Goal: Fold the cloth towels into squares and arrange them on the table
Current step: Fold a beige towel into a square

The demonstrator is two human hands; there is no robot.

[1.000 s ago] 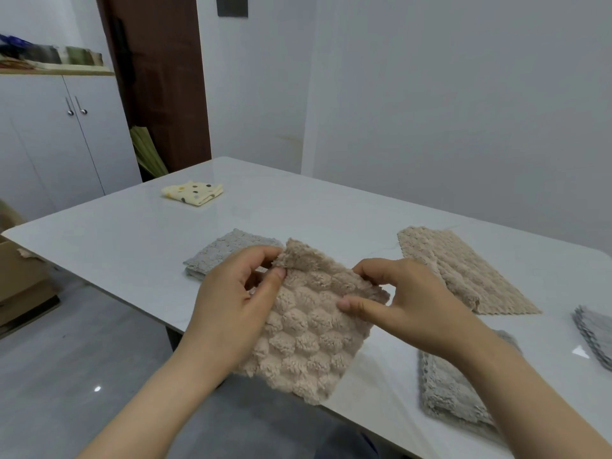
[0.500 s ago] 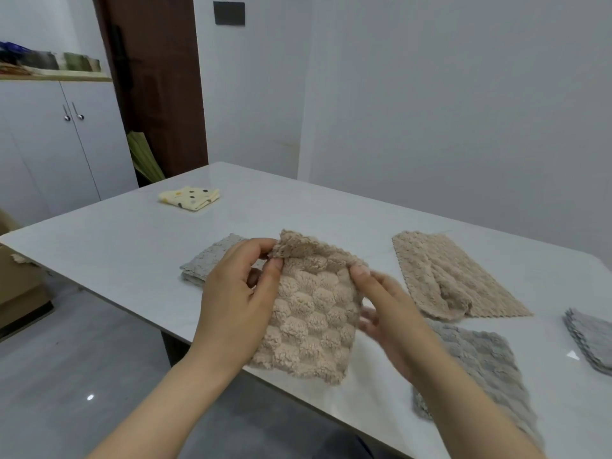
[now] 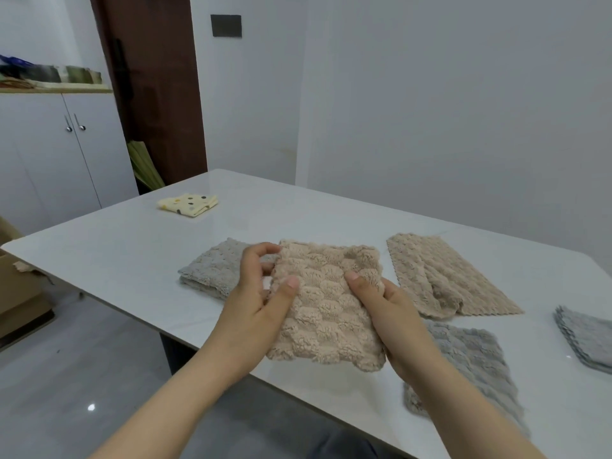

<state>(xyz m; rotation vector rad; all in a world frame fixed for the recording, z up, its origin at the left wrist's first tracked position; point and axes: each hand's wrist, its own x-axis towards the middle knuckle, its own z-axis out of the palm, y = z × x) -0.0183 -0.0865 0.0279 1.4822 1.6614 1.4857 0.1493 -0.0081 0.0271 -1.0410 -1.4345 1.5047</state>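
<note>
Head view: the folded beige towel [image 3: 328,309] is held up just above the near edge of the white surface [image 3: 116,253], between both hands. The left grip [image 3: 255,313] holds the towel's left edge, thumb on the front and fingers curled behind the top corner. The right grip [image 3: 387,313] holds the right edge, thumb pressed on the front face and the other fingers hidden behind the cloth. The towel looks roughly square, and its lower edge hangs free.

Taking the held towel as the centre of the dial, a folded grey towel [image 3: 208,270] lies flat at 9 o'clock, its near end hidden behind the left grip. A second beige towel [image 3: 443,276] lies loosely spread at 2 o'clock, apart from the held one. A grey towel [image 3: 473,359] lies at 4 o'clock, partly under the right forearm. Another grey towel [image 3: 586,339] lies at 3 o'clock, cut by the frame edge. A small yellow dotted cloth [image 3: 188,204] lies folded at 10 o'clock, well apart, near the far left side of the surface.

Beyond the surface stand a white cupboard [image 3: 49,154] and a dark brown door [image 3: 152,77] at 10 to 11 o'clock.
</note>
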